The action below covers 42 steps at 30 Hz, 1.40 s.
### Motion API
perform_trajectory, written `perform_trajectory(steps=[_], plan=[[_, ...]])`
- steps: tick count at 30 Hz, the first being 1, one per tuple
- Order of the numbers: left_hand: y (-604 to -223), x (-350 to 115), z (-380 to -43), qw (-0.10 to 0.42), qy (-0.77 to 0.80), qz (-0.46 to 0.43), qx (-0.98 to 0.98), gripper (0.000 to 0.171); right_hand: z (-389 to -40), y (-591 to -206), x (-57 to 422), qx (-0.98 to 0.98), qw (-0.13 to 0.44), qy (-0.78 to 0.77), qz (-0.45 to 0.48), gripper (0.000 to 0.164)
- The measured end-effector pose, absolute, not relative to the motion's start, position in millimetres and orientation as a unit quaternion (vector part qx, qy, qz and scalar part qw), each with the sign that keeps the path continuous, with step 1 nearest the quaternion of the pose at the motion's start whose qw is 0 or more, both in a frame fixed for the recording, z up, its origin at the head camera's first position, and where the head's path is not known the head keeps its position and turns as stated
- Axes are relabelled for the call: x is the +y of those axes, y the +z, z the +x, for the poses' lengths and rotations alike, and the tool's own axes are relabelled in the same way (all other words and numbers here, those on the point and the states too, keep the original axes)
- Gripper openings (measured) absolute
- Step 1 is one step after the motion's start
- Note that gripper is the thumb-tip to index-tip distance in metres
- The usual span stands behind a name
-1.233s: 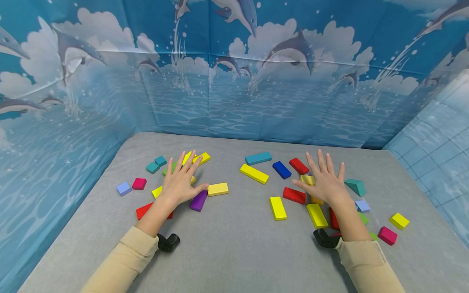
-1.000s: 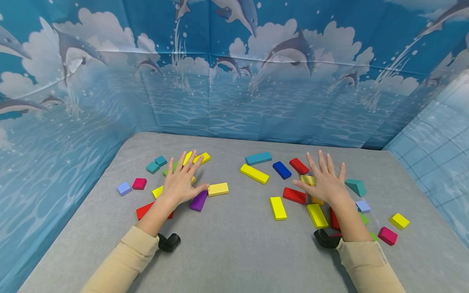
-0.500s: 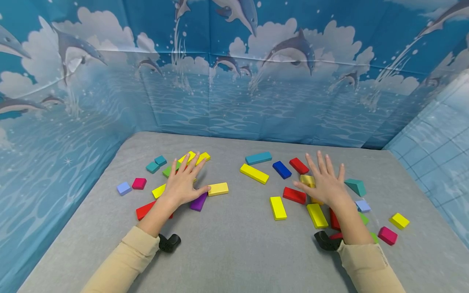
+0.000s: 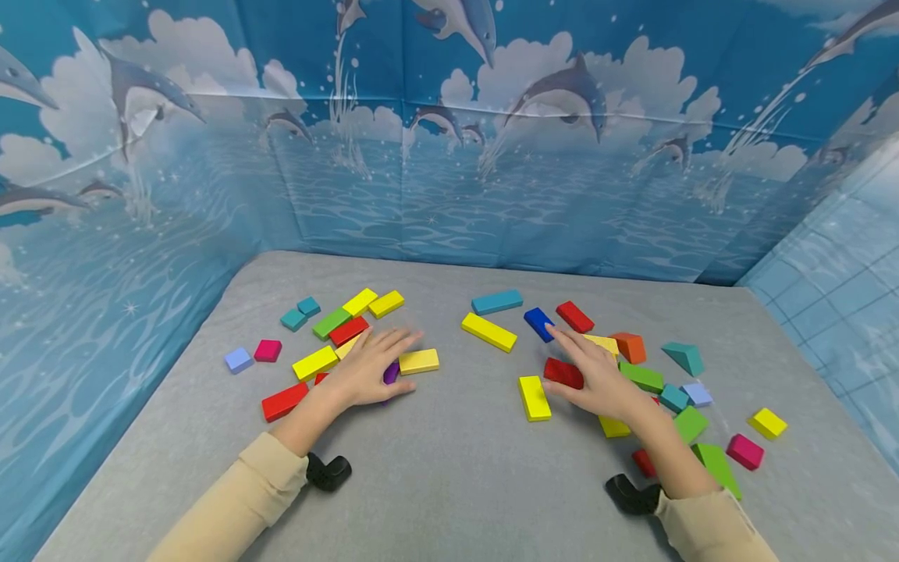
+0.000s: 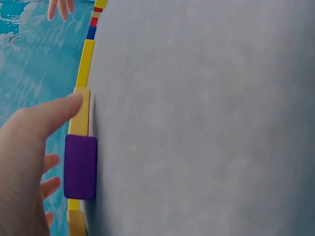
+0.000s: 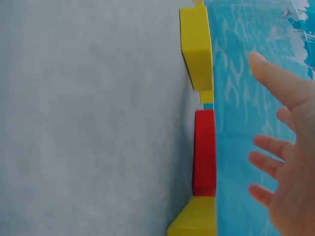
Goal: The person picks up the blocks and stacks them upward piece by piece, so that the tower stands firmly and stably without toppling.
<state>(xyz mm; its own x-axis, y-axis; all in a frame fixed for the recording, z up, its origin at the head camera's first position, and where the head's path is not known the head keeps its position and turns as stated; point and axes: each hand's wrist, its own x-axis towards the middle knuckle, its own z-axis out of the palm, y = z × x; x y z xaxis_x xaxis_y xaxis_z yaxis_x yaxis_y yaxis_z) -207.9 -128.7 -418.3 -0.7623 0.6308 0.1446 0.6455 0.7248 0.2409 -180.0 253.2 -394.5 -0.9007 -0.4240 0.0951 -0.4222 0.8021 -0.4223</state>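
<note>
In the head view my left hand (image 4: 372, 367) hovers over the left group of blocks, fingers spread and holding nothing. Its palm partly covers a purple block (image 4: 391, 373), and a pale yellow block (image 4: 419, 361) lies just right of its fingers. The left wrist view has the thumb in front of that pale yellow block, with the purple block (image 5: 80, 167) beside the fingers. My right hand (image 4: 597, 380) is held over the right group, its fingers loosely bent and empty. Below it lie a red block (image 4: 562, 373) and a yellow block (image 4: 534, 398); its fingertips overlap a blue block (image 4: 538, 325).
Teal (image 4: 293, 319), crimson (image 4: 267, 351) and light blue (image 4: 239, 361) blocks lie at the far left. A long yellow block (image 4: 488, 332) and a teal one (image 4: 496, 302) rest between the hands. Green wedges (image 4: 716, 468) lie under the right forearm. A dolphin-print curtain (image 4: 449, 203) borders the grey table (image 4: 449, 484).
Both hands have drawn inward and nearer the person, their spread fingers now more relaxed. More blocks show behind the left hand and to the right of the right hand. The blocks themselves have not moved.
</note>
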Motion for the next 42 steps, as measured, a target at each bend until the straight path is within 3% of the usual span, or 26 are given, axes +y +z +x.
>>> perform_trajectory(steps=[13,29,42], plan=[[-424.7,-123.7,-205.4,0.048,-0.162,-0.384,-0.908,0.060,-169.6,-408.7,246.6,0.927,0.034,-0.222,-0.300,0.077],[-414.3,-115.5,-224.7,-0.081,-0.193,-0.398,-0.893,0.068,-168.6,-407.8,240.9,0.934,0.036,-0.201,-0.294,0.062],[-415.0,-94.1,-205.7,-0.036,-0.200,-0.350,-0.915,0.063,-167.7,-409.3,210.8,0.927,-0.001,-0.248,-0.281,0.060]])
